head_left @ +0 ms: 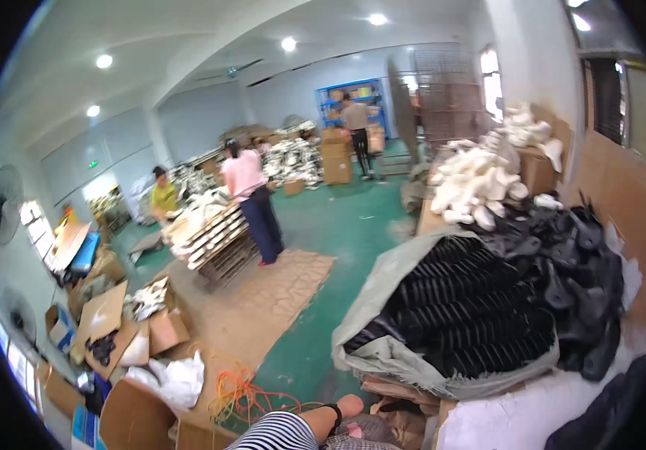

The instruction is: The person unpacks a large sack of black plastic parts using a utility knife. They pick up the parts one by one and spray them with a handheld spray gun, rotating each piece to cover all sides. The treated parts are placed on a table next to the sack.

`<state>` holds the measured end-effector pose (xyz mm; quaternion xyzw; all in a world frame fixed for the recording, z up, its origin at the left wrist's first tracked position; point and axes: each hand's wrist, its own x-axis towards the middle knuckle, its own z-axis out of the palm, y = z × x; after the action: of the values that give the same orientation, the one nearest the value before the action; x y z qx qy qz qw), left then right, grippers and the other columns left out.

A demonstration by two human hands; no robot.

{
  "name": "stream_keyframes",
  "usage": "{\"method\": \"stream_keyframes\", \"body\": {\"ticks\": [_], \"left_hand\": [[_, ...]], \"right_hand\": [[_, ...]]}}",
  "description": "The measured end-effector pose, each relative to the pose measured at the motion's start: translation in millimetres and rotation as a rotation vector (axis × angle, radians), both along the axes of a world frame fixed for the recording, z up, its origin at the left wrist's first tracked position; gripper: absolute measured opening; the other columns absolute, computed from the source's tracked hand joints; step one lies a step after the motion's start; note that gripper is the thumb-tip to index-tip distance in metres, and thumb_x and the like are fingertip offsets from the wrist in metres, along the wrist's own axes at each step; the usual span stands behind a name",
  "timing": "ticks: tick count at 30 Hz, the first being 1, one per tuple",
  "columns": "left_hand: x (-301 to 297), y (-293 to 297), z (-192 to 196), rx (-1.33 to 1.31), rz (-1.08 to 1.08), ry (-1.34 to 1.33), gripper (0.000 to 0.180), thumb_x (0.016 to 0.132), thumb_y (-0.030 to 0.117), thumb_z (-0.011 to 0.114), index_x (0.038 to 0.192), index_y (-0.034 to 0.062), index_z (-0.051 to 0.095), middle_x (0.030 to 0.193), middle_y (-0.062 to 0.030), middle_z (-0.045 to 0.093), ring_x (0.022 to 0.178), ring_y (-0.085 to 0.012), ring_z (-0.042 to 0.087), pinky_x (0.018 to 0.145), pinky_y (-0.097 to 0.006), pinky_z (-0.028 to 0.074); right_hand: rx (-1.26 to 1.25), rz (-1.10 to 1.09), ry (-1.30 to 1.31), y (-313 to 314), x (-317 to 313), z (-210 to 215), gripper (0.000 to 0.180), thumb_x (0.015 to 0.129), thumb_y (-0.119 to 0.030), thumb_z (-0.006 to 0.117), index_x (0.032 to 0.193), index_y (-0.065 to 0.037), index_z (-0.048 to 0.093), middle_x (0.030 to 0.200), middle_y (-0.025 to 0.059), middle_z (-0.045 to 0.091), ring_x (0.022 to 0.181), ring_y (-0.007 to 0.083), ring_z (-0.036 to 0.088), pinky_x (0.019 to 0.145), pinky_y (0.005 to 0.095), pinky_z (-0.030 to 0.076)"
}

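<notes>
A striped-sleeved forearm (293, 429) enters near the bottom edge, wrist-banded; its hand (351, 406) shows only partly, grip impossible to tell; the other hand is out of view. The open grey sack (383, 330) of stacked black soles (465, 315) lies just right, tipped open for easy reach.

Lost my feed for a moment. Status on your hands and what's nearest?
One forearm in striped sleeve, wristband on, at lower edge; hand hidden, grip unknown. Other hand out of view. Nearest: sack of black shoe soles. Orange cord tangled on floor beside.

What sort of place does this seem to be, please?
Probably a small factory or warehouse floor: a big sack of stacked black soles, a heap of white moulded parts, flattened cardboard boxes, and people working at loaded racks.
</notes>
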<state>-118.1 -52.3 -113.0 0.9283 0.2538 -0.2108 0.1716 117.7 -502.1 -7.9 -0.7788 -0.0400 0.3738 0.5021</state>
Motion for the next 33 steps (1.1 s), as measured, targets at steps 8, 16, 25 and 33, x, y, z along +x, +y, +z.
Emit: {"method": "stream_keyframes", "body": {"ticks": [8,16,25,33], "left_hand": [[123.1,33.1,25.4,-0.801,0.56,-0.272,0.03,0.09,0.029,0.051,0.089,0.004,0.069,0.078,-0.0079,0.067,0.068,-0.0165,0.063,0.063,-0.031,0.049],[361.0,18.2,127.4,-0.713,0.118,0.073,0.031,0.09,0.032,0.056,0.09,0.0013,0.061,0.073,-0.0107,0.065,0.054,-0.0218,0.063,0.052,-0.034,0.052],[497.3,-152.3,121.7,-0.994,-0.389,-0.145,0.021,0.085,0.016,0.057,0.099,0.0007,0.061,0.077,-0.0056,0.063,0.06,-0.0146,0.06,0.054,-0.027,0.048],[551.6,-334.6,57.1,-0.762,-0.897,-0.683,0.04,0.075,0.007,0.059,0.114,0.0004,0.059,0.095,-0.0101,0.065,0.077,-0.0172,0.061,0.07,-0.03,0.05]], "right_hand": [[0.188,-0.341,0.088,4.2,-5.4,-38.5,0.032,0.081,-0.014,0.069,0.108,-0.002,0.056,0.066,0.0046,0.059,0.053,0.013,0.058,0.05,0.0281,0.049],[0.299,-0.833,-0.31,10.8,-100.3,116.0,0.052,0.085,-0.014,0.066,0.13,-0.002,0.044,0.092,0.0054,0.062,0.083,0.0127,0.06,0.076,0.0286,0.05],[0.177,-1.182,-0.629,31.0,-156.9,198.5,0.056,0.083,-0.003,0.064,0.132,0.002,0.038,0.091,0.0105,0.059,0.078,0.0169,0.06,0.073,0.0332,0.053],[0.14,-1.121,-0.511,13.1,-176.2,194.1,0.057,0.081,-0.003,0.065,0.132,0.002,0.04,0.091,0.0106,0.062,0.081,0.0152,0.061,0.07,0.0294,0.05]]}}
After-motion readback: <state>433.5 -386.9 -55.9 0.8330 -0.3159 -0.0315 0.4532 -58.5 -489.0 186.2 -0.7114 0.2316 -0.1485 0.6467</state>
